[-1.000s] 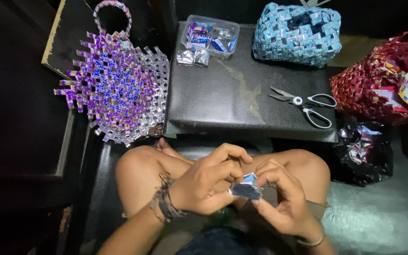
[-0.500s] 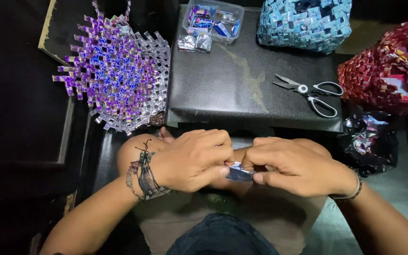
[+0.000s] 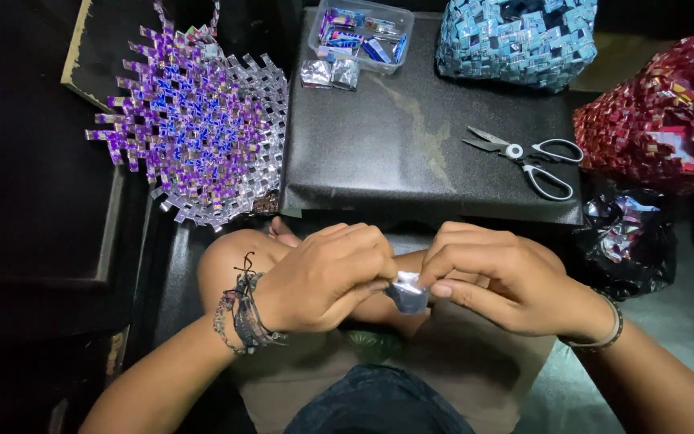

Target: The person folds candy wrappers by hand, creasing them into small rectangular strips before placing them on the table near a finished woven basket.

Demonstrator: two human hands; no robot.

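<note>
My left hand (image 3: 327,277) and my right hand (image 3: 504,277) meet over my lap, both pinching a small folded silvery-blue foil wrapper strip (image 3: 406,291) between the fingertips. Most of the strip is hidden under my fingers. Braided bands circle my left wrist and a thin bracelet sits on the right one. Straight ahead lies a black padded board (image 3: 411,153) with white-handled scissors (image 3: 528,157) on its right side.
A purple woven wrapper mat (image 3: 194,133) lies at the left. A clear box of folded wrappers (image 3: 361,32) and loose foil pieces (image 3: 329,74) sit at the board's far edge. A blue woven bag (image 3: 516,40), a red woven bag (image 3: 656,120) and a black bag of foil scraps (image 3: 624,237) stand on the right.
My hands have come lower and flatter over my lap, closing more tightly round the strip. The view tilted down, so the board and mat appear higher in frame.
</note>
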